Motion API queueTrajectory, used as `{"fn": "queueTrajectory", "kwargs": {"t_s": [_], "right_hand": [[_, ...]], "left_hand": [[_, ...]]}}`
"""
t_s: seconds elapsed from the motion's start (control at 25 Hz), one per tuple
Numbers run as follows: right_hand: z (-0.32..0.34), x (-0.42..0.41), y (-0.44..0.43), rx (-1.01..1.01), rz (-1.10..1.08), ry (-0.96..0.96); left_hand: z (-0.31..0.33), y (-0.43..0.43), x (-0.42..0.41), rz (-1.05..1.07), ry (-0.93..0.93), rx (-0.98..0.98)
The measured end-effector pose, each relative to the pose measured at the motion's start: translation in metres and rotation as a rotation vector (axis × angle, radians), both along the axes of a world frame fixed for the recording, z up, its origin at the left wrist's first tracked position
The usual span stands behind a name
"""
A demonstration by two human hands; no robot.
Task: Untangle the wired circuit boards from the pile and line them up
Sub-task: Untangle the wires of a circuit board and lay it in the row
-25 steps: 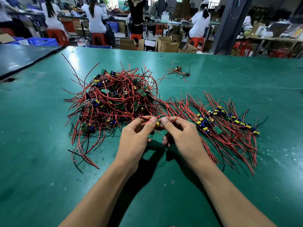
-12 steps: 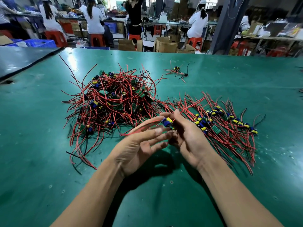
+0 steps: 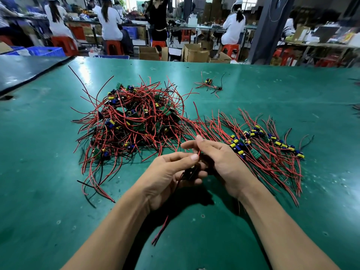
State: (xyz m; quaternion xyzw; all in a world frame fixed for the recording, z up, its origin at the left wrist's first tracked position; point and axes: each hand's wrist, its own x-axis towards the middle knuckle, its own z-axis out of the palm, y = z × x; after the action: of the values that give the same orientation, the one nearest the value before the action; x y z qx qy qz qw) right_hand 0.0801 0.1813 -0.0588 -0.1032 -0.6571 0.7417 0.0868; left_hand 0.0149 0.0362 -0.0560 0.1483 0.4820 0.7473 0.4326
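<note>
**One board in hand, most of the pile left**

You've got one wired board (image 3: 191, 173) up between your palms, mostly hidden. Its leads (image 3: 161, 230) dangle toward the table (image 3: 58, 191), with your left hand (image 3: 165, 178) curled round them and your right hand (image 3: 222, 162) pinching a red one. The row (image 3: 263, 147) just to the right has a fair few lined up, but the pile (image 3: 132, 123) on the left looks way bigger, so I'd say early days. A stray board (image 3: 209, 82) sits far back. Board print is too small to read.
</note>
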Motion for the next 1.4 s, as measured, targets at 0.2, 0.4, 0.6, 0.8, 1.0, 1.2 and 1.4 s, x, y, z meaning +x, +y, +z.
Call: {"fn": "queueTrajectory", "kwargs": {"t_s": [0.2,0.4,0.6,0.8,1.0,1.2,1.4], "right_hand": [[-0.001,-0.005,-0.001,0.084,-0.256,0.058],[-0.003,-0.008,0.002,-0.027,-0.338,0.085],[0.001,-0.007,0.001,-0.209,-0.211,0.026],[-0.001,-0.005,-0.002,-0.183,-0.198,-0.042],[-0.005,-0.003,-0.009,-0.002,-0.073,-0.106],[-0.007,-0.005,-0.007,-0.04,-0.128,-0.079],[-0.007,-0.012,0.002,-0.057,-0.354,-0.014]], "left_hand": [[-0.004,0.005,0.002,0.112,-0.002,-0.036],[-0.008,0.006,0.005,0.042,0.078,-0.109],[-0.007,0.005,0.004,0.011,0.157,-0.143],[-0.007,0.009,0.009,0.107,0.251,-0.152],[-0.008,0.008,0.008,0.255,0.382,-0.174],[-0.007,0.01,0.01,0.282,0.328,-0.166],[-0.005,0.01,0.012,0.257,0.268,-0.143]]}}
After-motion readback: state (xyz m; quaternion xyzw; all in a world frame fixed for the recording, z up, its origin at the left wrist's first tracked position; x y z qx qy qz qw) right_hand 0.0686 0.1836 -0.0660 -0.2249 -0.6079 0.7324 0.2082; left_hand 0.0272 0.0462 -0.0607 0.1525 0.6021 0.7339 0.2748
